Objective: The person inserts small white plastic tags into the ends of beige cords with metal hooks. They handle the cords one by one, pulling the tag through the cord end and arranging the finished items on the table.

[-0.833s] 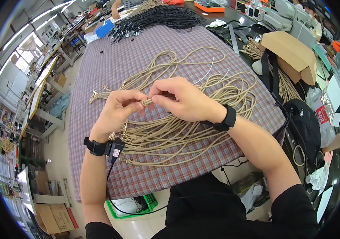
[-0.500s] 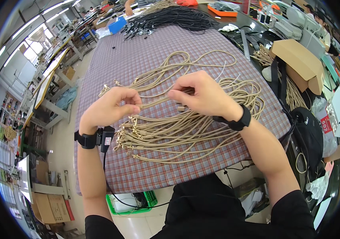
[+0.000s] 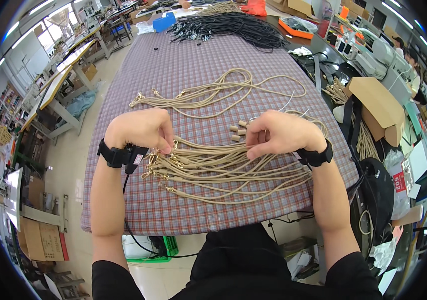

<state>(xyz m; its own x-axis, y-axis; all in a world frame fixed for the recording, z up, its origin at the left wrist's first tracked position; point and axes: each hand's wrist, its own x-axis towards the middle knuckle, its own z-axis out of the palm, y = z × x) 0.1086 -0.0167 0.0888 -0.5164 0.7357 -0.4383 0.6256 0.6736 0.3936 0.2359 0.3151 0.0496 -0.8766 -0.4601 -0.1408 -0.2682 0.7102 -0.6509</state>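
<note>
We see a spread of round, slender tan cords point(image 3: 223, 163) with shiny gold metal clasps point(image 3: 152, 159) on their ends, lying on the desk point(image 3: 148, 215), which is covered in blue-grey cloth with a red plaid check. The cords run side by side from the clasps at the left, overlapping one another, and curve into loose loops at the right, partly under our right hand point(image 3: 288, 132). Their surface looks smooth and even in colour; the clasps sit tangled together in a small cluster.

Farther up the cloth, well apart from this spread, we have a smaller group of tan clasped cords point(image 3: 193, 103), its loops opening toward the right. Between the two groups, just beside our right fingertips, lie several short, tan, cylinder-shaped pieces point(image 3: 242, 132).

Our left hand point(image 3: 141, 127) is bent down over the clasp ends, thumb and forefinger drawn nearly together right beside a clasp; we cannot tell whether they are closed on a cord end. Our right hand is half curled, with a visible gap between thumb and forefinger, above the middle of the cords. We see nothing gripped in that gap, and cannot tell whether the fingertips touch the cords below.

At the far end of the desk lies a heap of thin black cords point(image 3: 231, 27).
</note>
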